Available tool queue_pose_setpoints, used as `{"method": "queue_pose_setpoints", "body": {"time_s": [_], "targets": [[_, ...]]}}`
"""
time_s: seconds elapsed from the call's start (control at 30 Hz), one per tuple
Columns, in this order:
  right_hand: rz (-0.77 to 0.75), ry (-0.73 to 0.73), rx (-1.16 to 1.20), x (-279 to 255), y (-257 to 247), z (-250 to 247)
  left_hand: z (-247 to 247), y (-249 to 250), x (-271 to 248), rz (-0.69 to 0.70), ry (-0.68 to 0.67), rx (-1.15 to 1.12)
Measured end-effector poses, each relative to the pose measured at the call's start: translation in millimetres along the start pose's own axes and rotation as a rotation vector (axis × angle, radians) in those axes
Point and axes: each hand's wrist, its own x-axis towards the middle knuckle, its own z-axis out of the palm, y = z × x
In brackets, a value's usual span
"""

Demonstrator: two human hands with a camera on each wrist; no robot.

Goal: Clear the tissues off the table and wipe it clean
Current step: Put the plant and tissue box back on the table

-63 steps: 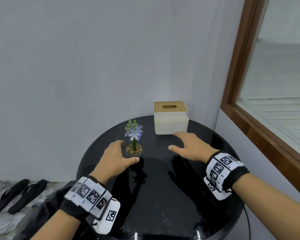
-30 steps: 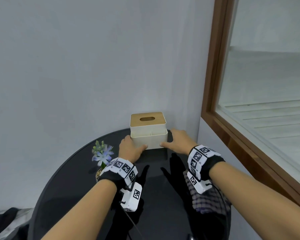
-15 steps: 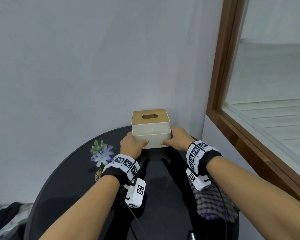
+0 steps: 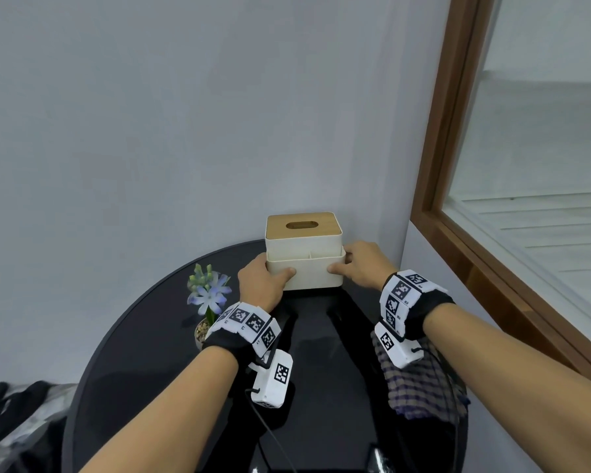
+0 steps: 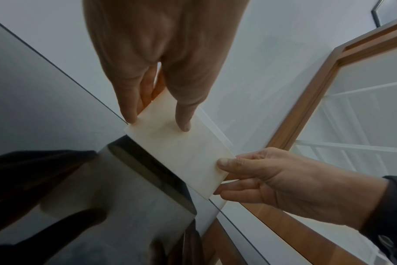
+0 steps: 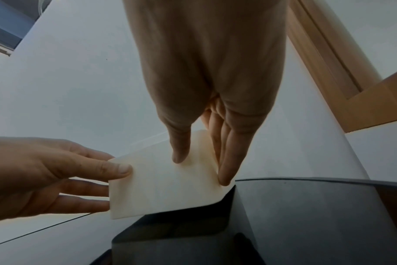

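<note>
A cream tissue box (image 4: pixel 304 264) with a wooden lid stands at the far edge of the round black table (image 4: pixel 144 336), close to the wall. My left hand (image 4: pixel 270 274) grips its left end, thumb on the front face. My right hand (image 4: pixel 348 264) grips the right end the same way. In the left wrist view the left hand (image 5: pixel 158 114) pinches the box (image 5: pixel 181 154) between thumb and fingers. The right wrist view shows my right hand (image 6: pixel 202 166) clamped on the box (image 6: pixel 161 193). No loose tissues are visible.
A small potted flower (image 4: pixel 209 295) stands left of my left wrist. A checked cloth (image 4: pixel 420 387) lies at the table's right edge under my right forearm. A wood-framed window (image 4: pixel 458 233) runs along the right, and black slippers (image 4: pixel 0 401) lie on the floor at the left.
Both hands moved from the middle of the table, near the flower pot, forward to the tissue box and took hold of its two ends. The grip has stayed steady over the last half second.
</note>
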Motion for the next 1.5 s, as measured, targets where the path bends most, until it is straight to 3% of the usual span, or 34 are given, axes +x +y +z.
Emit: {"method": "queue_pose_setpoints", "body": {"time_s": [0.7,1.5], "targets": [[-0.025,0.029,0.068,-112,-9,12,-43,4,-108,0.046,0.007,0.036],[-0.008,0.021,0.043,-157,-26,22,-67,1,-144,0.015,-0.036,0.031]]}}
